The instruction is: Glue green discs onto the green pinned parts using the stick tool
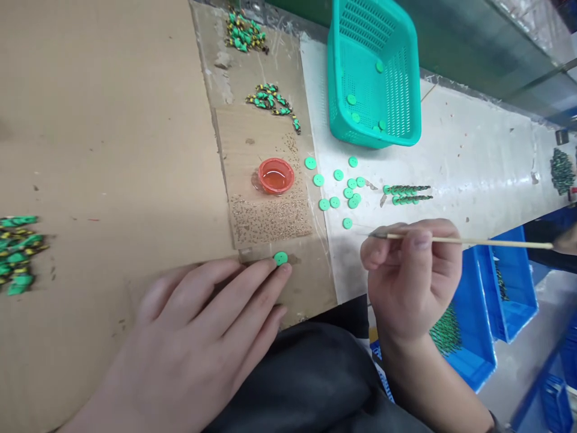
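On the brown cardboard, a green two-hole button (280,258) lies flat under the fingertips of my left hand (202,325), which steady it from its near side. My left fingers are stretched forward, and the thumb is partly hidden. My right hand (415,276) is raised to the right, pinching a thin brush (487,243) with a pale wooden handle and a dark tip pointing left. Beyond the button stands a small red cup (276,176) holding some clear liquid. Several loose green buttons (351,193) are scattered on the white sheet.
A turquoise basket (374,141) with several buttons stands at the back. Green, yellow and dark pieces (270,99) lie in heaps on the cardboard and far left. Button-lined strips (406,194) rest on the white surface. Blue bins (478,325) sit below the right edge.
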`<state>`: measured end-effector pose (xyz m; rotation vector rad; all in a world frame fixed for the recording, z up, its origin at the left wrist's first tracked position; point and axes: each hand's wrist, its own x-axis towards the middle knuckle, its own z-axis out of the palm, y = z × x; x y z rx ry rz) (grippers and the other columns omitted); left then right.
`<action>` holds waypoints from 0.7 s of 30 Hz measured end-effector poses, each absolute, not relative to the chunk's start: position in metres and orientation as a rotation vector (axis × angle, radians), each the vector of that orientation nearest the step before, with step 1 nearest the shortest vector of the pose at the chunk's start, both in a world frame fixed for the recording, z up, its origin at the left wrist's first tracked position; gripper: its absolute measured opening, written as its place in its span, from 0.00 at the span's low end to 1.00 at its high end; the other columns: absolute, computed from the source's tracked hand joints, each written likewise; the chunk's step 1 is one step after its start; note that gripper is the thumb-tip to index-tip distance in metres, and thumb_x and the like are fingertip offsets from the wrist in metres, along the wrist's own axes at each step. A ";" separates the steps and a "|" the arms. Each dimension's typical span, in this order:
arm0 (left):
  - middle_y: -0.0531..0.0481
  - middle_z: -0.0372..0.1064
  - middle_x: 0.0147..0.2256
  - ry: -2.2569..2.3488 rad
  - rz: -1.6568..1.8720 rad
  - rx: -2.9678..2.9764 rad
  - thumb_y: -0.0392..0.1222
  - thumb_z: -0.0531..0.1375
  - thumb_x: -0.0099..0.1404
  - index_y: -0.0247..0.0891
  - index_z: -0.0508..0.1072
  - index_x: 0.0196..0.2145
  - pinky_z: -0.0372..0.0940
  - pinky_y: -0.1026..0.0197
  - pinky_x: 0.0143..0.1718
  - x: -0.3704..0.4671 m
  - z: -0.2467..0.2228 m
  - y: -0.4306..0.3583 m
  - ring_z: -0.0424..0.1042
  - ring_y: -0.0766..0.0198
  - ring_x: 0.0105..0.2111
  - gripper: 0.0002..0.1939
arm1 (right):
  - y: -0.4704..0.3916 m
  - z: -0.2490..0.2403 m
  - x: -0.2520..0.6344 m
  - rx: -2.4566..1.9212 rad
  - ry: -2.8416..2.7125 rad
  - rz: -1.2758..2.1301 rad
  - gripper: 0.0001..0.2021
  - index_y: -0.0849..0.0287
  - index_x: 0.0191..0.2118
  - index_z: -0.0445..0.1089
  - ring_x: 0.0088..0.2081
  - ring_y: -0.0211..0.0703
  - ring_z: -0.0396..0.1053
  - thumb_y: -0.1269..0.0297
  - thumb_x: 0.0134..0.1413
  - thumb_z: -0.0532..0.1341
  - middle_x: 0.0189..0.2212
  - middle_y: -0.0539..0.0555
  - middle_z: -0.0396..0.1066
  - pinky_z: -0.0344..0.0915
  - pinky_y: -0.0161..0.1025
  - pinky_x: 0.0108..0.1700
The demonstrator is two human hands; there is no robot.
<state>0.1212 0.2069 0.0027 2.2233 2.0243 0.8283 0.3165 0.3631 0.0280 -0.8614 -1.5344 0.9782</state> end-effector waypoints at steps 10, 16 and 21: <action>0.44 0.86 0.54 2.027 0.682 2.361 0.44 0.64 0.82 0.38 0.77 0.68 0.66 0.43 0.51 0.122 0.012 0.217 0.77 0.45 0.50 0.21 | 0.341 0.007 0.337 -0.802 -1.645 1.067 0.05 0.54 0.45 0.73 0.25 0.35 0.73 0.69 0.79 0.63 0.27 0.45 0.74 0.72 0.34 0.30; 0.42 0.84 0.56 2.026 0.588 2.442 0.44 0.60 0.84 0.37 0.77 0.67 0.67 0.45 0.51 0.125 0.020 0.216 0.78 0.46 0.52 0.20 | 0.341 0.005 0.343 -0.849 -1.656 1.134 0.06 0.52 0.44 0.72 0.27 0.37 0.75 0.66 0.80 0.63 0.28 0.45 0.75 0.74 0.34 0.32; 0.41 0.83 0.61 1.975 0.528 2.406 0.44 0.57 0.84 0.38 0.80 0.63 0.67 0.43 0.55 0.123 0.032 0.213 0.79 0.45 0.55 0.18 | 0.341 0.002 0.344 -0.846 -1.634 1.155 0.08 0.52 0.42 0.72 0.28 0.38 0.75 0.61 0.81 0.63 0.29 0.47 0.75 0.74 0.35 0.33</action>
